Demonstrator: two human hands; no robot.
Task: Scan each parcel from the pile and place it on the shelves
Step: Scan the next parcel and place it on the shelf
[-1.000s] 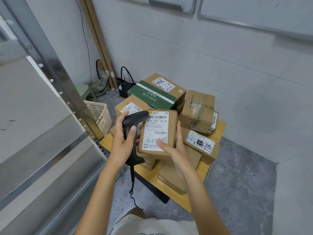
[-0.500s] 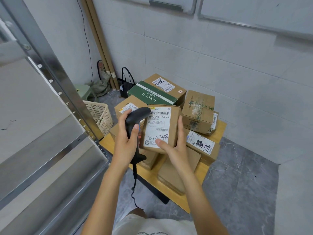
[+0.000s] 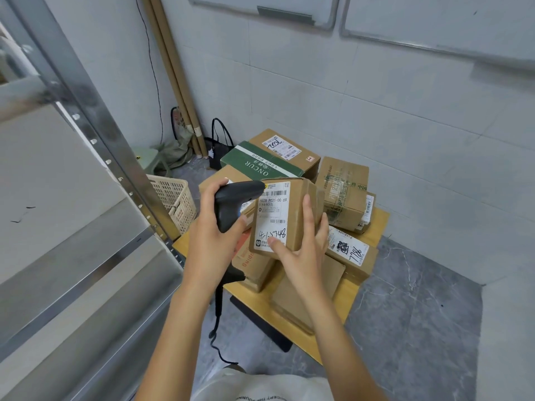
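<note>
My left hand (image 3: pixel 215 241) is closed around the handle of a black handheld barcode scanner (image 3: pixel 236 202). The fingers wrap the grip, and its head points to the right, touching or almost touching the top of the label; its black coiled cable (image 3: pixel 218 322) hangs down toward the floor. My right hand (image 3: pixel 301 256) holds a small brown cardboard parcel (image 3: pixel 289 215) upright in front of me, above the pile. The thumb presses on the lower edge of the white shipping label (image 3: pixel 272 217), and the other fingers are bent around the right side and the back of the box.

On this label I can read a barcode, the printed line "502B P021-00 69", and a handwritten number that looks like "4-1-2348"; the small print is too fine to read.

Behind the parcel, more cardboard boxes are piled on a low yellow wooden table (image 3: pixel 351 293). One is a dark green carton (image 3: pixel 260 166) with the white word "ONCUR". The brown box behind it (image 3: pixel 285 147) has a label with the handwritten "7002". A flat box at the right (image 3: pixel 348 251) carries a label with the handwritten "7786". A box under my left hand (image 3: pixel 252 264) shows red letters, partly hidden.

At my left stands the grey metal shelf unit (image 3: pixel 72 215).
</note>
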